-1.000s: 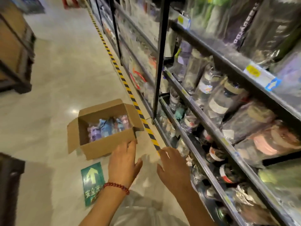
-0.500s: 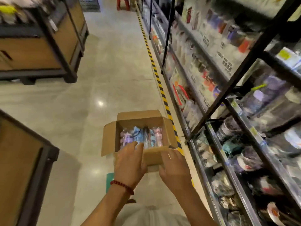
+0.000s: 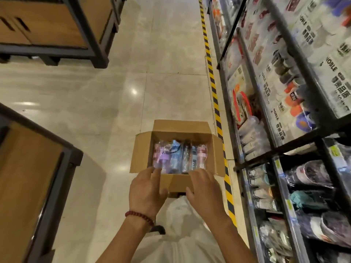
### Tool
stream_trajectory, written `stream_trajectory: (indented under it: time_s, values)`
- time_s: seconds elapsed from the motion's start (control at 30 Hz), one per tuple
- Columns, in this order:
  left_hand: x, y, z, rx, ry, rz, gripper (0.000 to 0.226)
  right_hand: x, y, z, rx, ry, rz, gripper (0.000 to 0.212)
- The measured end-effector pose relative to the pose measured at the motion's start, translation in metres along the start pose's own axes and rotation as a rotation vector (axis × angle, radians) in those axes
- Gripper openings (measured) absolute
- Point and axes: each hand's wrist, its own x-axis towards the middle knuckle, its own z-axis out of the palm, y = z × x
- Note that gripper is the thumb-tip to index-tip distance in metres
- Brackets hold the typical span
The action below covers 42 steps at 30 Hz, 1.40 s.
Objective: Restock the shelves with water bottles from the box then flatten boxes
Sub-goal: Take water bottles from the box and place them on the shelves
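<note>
An open cardboard box (image 3: 141,154) stands on the tiled floor beside the shelving, flaps spread outward. Inside lie several wrapped water bottles (image 3: 179,158) in pink, purple and blue. My left hand (image 3: 147,190), with a red bead bracelet at the wrist, reaches over the box's near edge, its fingers straight and spread, holding nothing. My right hand (image 3: 204,192) hovers beside it over the near wall, fingers relaxed and empty. The shelves (image 3: 281,149) on the right hold packaged bottles and containers.
A yellow and black hazard stripe (image 3: 214,88) runs along the floor by the shelf base. Wooden display units with dark metal frames stand at the upper left (image 3: 57,29) and lower left (image 3: 34,177). Glossy floor tiles (image 3: 114,103) stretch between them.
The view has swung down and toward the box. Both hands have moved forward from beside the shelf to the box's near edge.
</note>
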Motion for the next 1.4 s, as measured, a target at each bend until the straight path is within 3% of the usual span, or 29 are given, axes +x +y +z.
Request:
stream_trajectory:
  time_s: [0.3,0.5,0.67,0.97,1.1,1.2,1.4]
  values:
    - [0.144,0.019,0.029,-0.021,-0.07,-0.041,0.052,0.144,0.061,-0.003,0.051,-0.196,0.005,0.041]
    - [0.226,0.003,0.098,-0.03,-0.158,-0.103,0.056,0.228,0.106,0.046,0.114,-0.285,0.045,0.039]
    - [0.278,-0.026,0.182,-0.079,-0.217,-0.214,0.042,0.286,0.157,0.134,0.168,-0.402,0.088,0.041]
    - [0.339,-0.092,0.371,-0.143,-0.482,-0.485,0.064,0.34,0.245,0.323,0.223,-0.622,0.284,0.037]
    - [0.352,-0.127,0.449,-0.244,-0.471,-0.663,0.075,0.354,0.274,0.401,0.297,-0.66,0.425,0.032]
    - [0.355,-0.155,0.494,-0.323,-0.387,-0.84,0.088,0.366,0.282,0.444,0.466,-0.62,0.636,0.046]
    - [0.352,-0.194,0.545,-0.444,-0.381,-1.013,0.104,0.379,0.276,0.5,0.737,-0.597,0.868,0.104]
